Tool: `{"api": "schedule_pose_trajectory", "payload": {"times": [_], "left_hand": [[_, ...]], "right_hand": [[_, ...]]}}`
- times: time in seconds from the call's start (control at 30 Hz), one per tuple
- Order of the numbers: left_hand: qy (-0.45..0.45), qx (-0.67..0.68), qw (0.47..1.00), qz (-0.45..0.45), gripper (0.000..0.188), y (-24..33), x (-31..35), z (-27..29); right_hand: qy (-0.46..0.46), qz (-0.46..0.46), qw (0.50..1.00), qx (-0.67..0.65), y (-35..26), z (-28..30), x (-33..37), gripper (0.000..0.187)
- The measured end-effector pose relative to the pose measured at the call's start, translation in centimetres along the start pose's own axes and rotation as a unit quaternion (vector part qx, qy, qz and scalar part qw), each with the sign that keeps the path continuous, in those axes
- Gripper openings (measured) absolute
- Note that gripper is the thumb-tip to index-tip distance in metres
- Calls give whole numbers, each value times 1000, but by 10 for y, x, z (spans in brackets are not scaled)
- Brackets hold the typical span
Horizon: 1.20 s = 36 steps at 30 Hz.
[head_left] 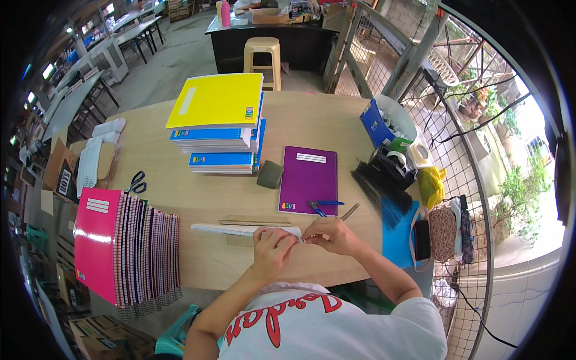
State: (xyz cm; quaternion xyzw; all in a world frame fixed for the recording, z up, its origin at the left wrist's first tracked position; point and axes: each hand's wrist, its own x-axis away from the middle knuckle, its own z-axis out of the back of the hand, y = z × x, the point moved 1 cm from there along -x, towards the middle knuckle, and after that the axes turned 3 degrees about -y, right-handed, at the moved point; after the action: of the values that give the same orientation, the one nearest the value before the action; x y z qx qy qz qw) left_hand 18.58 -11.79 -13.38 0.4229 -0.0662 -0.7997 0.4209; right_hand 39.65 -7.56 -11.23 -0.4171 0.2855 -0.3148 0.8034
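Observation:
A thin white notebook (219, 230) stands edge-on near the table's front edge, its spiral edge facing up. My left hand (273, 251) closes round its right part. At the right end of that edge, my right hand (327, 235) pinches with thumb and fingertips; what lies between them is too small to make out. Just behind are wooden strips (255, 221). Farther back lies a purple notebook (309, 171), with blue-handled pliers (327, 203) on its lower edge. A dark curved strip (350, 212) lies beside the pliers, and a grey-green block (270, 174) left of the notebook.
Spiral notebooks with a pink cover (97, 240) are stacked at left, near scissors (138, 182). A tall notebook pile with a yellow top (217, 99) stands behind. At right are black coils (384, 189), a blue sheet (396, 243), a bin (396, 117) and wire mesh fencing (480, 240).

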Motion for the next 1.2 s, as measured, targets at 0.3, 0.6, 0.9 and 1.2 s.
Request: {"api": "schedule_pose_trajectory", "payload": {"times": [0.3,0.6,0.9,1.2], "left_hand": [[-16,17,997,68,17,-8,-21,2],[-27,16,998,48,18,-12,-26,5],[-23,27,999,36,18,-14,-17,-2],[-41,-36,998,20,21,-2,-25,-6]], "right_hand": [[26,47,982,180,-13,-1,-9,23],[60,-20,975,211,-8,-13,-7,30],[73,30,954,289,-16,-8,-23,32],[-49,-109,936,331,132,-16,-157,82]]}}
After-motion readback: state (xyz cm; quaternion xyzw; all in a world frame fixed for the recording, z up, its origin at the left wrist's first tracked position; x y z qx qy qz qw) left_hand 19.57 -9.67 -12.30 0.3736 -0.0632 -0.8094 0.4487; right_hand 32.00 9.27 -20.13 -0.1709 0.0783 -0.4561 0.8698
